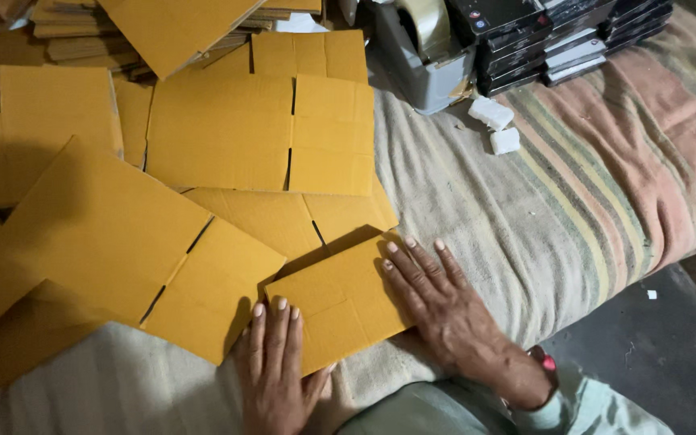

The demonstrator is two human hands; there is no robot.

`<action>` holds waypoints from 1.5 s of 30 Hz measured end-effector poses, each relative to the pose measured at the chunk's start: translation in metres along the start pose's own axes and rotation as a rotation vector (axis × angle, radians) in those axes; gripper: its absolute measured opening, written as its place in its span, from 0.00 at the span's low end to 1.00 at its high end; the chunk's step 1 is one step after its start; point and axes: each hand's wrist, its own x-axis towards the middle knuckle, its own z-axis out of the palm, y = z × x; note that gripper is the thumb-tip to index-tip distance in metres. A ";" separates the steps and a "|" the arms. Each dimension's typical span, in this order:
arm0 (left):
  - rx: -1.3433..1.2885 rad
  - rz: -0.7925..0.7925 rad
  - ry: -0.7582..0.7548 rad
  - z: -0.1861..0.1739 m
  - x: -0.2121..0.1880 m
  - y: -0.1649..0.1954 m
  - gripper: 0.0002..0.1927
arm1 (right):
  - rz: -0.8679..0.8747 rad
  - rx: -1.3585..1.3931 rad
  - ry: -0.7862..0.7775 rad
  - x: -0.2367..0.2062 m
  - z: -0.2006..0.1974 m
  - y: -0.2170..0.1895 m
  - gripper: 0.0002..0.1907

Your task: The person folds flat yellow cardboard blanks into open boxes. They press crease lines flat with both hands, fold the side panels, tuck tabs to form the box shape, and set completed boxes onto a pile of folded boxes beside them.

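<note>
Both my hands lie flat and unclenched, gripping nothing, my left hand (pixel 274 370) and right hand (pixel 437 302) pressing a small folded cardboard box (pixel 340 302) onto the striped blanket (pixel 573 201) beside spread flat cardboard blanks (pixel 219 133), the flattening step apparently needing firm, even pressure.

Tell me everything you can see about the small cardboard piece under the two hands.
The small cardboard piece is a yellow-brown corrugated sheet, roughly rectangular, with faint crease lines. It lies flat and turned at an angle on the striped blanket, its upper edge beside larger flattened boxes. The left hand presses its lower left edge; the right hand rests flat on its right edge.
</note>
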 end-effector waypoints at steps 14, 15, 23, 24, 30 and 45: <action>0.095 -0.162 -0.213 0.002 -0.004 0.019 0.52 | -0.095 -0.024 0.023 -0.009 0.010 -0.006 0.41; 0.098 -0.174 -0.183 0.002 -0.003 0.017 0.51 | -0.069 0.026 0.044 -0.009 0.009 -0.004 0.43; 0.296 -0.056 -0.460 0.003 0.035 0.046 0.49 | -0.145 -0.031 0.008 0.004 0.034 -0.039 0.43; 0.420 -0.017 -0.407 0.004 0.038 0.048 0.46 | -0.165 -0.003 0.025 0.004 0.036 -0.040 0.43; -0.036 -0.188 -0.268 -0.006 0.020 0.024 0.57 | -0.078 -0.004 -0.084 -0.002 0.023 -0.007 0.42; -0.115 -0.208 -0.429 -0.009 0.040 0.031 0.60 | -0.199 -0.332 -0.176 0.013 0.015 -0.015 0.38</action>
